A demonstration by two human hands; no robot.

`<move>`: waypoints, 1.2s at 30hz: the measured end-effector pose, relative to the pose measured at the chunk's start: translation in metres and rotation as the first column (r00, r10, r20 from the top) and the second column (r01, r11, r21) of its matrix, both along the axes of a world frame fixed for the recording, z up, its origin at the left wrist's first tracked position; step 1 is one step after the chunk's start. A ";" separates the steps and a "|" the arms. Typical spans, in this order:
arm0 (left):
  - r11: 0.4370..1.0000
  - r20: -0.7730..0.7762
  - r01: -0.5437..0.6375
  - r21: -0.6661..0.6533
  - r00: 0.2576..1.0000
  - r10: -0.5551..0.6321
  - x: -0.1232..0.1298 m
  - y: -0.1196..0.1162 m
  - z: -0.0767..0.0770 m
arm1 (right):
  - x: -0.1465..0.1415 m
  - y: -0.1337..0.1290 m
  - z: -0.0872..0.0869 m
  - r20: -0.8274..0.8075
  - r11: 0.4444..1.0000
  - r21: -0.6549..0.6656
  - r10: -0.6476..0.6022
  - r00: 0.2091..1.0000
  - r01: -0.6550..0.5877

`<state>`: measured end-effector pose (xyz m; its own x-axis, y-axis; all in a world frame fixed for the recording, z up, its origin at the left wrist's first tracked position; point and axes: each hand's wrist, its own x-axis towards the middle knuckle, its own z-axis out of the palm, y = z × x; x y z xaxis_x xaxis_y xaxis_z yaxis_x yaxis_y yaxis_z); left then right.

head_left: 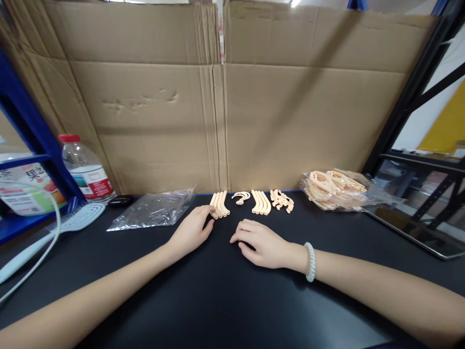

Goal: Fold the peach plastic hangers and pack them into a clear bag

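Observation:
My left hand [192, 229] rests on the black table, its fingertips at the edge of a row of curved cream plastic arms [220, 205]. Its fingers are stretched out and it grips nothing that I can see. To the right, my right hand [259, 241] lies palm down with loosely bent, parted fingers and holds nothing. Beyond it are a second row of curved cream arms [261, 202] and a heap of small cream pieces [281, 200]. Cream hook-shaped pieces [240, 197] lie between the two rows.
A flat clear plastic bag [152, 209] lies left, near a water bottle [87, 167], a hairbrush [82, 216] and a dark oval object [121, 200]. At right are a bag of cream parts [332, 189] and a tablet-like panel [417, 235]. Cardboard [156, 111] stands behind.

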<state>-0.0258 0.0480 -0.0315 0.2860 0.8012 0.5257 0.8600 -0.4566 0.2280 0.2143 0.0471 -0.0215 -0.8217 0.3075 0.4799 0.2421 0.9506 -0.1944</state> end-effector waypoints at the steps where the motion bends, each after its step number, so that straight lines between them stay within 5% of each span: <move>1: 1.000 -0.001 0.006 0.003 1.000 -0.006 0.000 0.000 0.000 | 0.000 0.000 0.000 -0.001 1.000 -0.001 0.000 1.000 0.000; 16: 1.000 -0.014 0.008 0.000 1.000 -0.008 0.002 -0.001 0.002 | -0.002 0.001 -0.002 0.006 0.999 -0.040 -0.009 1.000 0.009; 36: 0.985 -0.041 0.171 -0.012 0.984 -0.171 0.004 -0.003 0.006 | -0.001 0.000 0.000 0.023 0.999 -0.050 0.000 1.000 0.001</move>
